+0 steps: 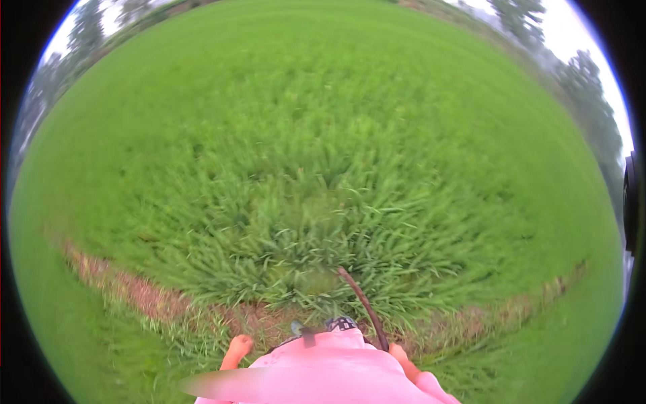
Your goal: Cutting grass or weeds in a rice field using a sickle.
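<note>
My left hand (241, 345) hangs low beside my pink top (323, 371), its fingers curled in, with nothing visible in it. On the other side, my right hand (397, 351) is at the lower end of a curved brown stick (364, 300) and appears closed around it. The stick slants forward and to the left; its far end lies over the green grass-like crop (313, 217). Part of my right hand is hidden by my clothing and by the low angle. A shoe (297, 328) shows on the ground just beyond my top.
A narrow path of brown soil and dry grass (146, 298) crosses left to right at my feet. Dense green plants spread far ahead, and more grass (146, 373) grows on my near side. Trees (588, 96) stand along the field's far edges. The picture is blurred in places.
</note>
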`<state>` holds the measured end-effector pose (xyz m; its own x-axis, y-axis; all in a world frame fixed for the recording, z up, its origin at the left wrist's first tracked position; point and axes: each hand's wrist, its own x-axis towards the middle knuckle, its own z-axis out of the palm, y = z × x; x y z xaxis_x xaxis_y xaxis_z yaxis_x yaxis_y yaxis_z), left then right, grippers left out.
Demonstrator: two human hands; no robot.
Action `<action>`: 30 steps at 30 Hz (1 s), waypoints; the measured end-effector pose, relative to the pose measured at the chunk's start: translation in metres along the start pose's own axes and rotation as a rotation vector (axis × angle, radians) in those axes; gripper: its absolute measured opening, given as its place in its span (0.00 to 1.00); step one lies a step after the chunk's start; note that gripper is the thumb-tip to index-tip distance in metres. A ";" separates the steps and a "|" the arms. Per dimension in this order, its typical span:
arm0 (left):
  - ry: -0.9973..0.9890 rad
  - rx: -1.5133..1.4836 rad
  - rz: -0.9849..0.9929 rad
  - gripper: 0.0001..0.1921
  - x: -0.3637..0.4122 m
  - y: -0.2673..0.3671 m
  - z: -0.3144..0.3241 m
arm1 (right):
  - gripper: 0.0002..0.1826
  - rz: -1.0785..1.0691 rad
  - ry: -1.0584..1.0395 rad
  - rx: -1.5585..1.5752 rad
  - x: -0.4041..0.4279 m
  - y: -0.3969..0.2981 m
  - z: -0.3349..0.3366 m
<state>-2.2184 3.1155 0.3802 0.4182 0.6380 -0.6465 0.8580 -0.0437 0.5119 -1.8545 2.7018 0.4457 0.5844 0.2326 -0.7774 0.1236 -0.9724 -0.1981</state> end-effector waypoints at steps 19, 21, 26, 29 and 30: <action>-0.212 -0.270 -0.042 0.10 0.028 0.141 0.030 | 0.16 0.244 0.225 0.243 -0.004 0.082 -0.032; -0.200 -0.128 0.016 0.09 0.024 0.166 0.031 | 0.17 0.237 0.225 0.296 -0.014 0.095 -0.026; -0.304 -0.070 -0.017 0.15 0.033 0.187 0.030 | 0.17 0.296 0.162 0.310 -0.028 0.123 -0.020; -0.339 -0.010 0.053 0.16 0.054 0.185 0.040 | 0.17 0.297 0.124 0.273 -0.034 0.139 -0.011; -0.349 0.006 0.075 0.16 0.062 0.186 0.044 | 0.17 0.285 0.106 0.252 -0.036 0.143 -0.011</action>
<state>-2.0193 3.1130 0.4105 0.5559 0.3322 -0.7620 0.8223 -0.0855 0.5626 -1.8490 2.5545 0.4517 0.6479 -0.0620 -0.7592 -0.2488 -0.9592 -0.1340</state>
